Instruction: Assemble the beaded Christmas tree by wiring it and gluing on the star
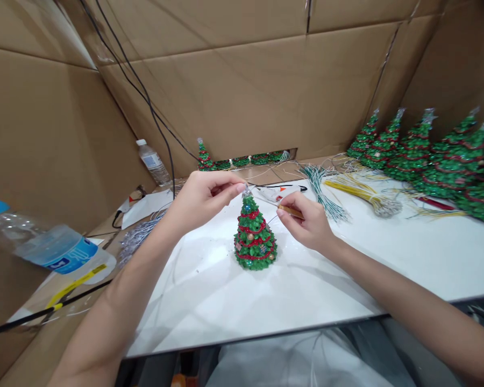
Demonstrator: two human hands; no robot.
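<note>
The left hand (208,196) pinches the clear topper (247,191) of the tree (255,244) upright on the bench (218,306), best held still while the right hand (308,223) grips a slim tool (292,211), its tip apparently alongside.

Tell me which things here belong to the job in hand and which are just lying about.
Job in hand:
tree
clear top, at the left hand
tool in the right hand
perhaps yellow wires, green wires, other trees

Just lying about, apparently:
blue-capped bottle
white-capped bottle
</note>
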